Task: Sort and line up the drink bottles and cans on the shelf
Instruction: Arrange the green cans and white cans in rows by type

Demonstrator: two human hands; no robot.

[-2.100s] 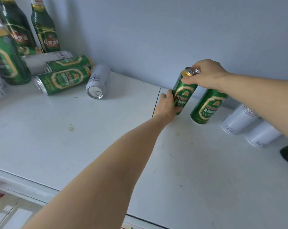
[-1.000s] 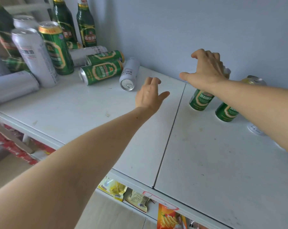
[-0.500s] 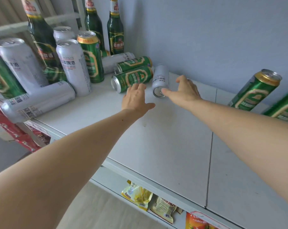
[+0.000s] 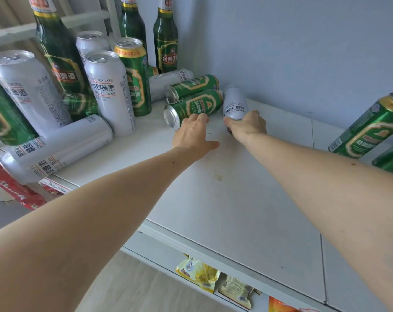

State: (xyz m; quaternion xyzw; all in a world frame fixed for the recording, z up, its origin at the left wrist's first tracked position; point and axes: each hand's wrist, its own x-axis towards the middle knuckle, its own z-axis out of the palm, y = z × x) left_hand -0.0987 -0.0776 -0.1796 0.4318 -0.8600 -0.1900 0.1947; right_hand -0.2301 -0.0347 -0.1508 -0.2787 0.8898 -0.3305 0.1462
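Far to the left of your left hand [image 4: 192,134], white cans [image 4: 110,91] and green bottles [image 4: 56,48] crowd the end of the white shelf [image 4: 247,199], some upright, some lying; just beyond your left fingertips a green can [image 4: 194,106] lies on its side, and your fingers reach it, straight and loose, gripping nothing; a second green can [image 4: 192,86] lies behind it; your right hand [image 4: 247,127] curls over the near end of a white can [image 4: 233,102] lying on its side, close to the pale blue wall [image 4: 281,41]; well to the right of that hand an upright green can [image 4: 369,129] stands by the wall; below the shelf edge, snack packets [image 4: 199,274] show.
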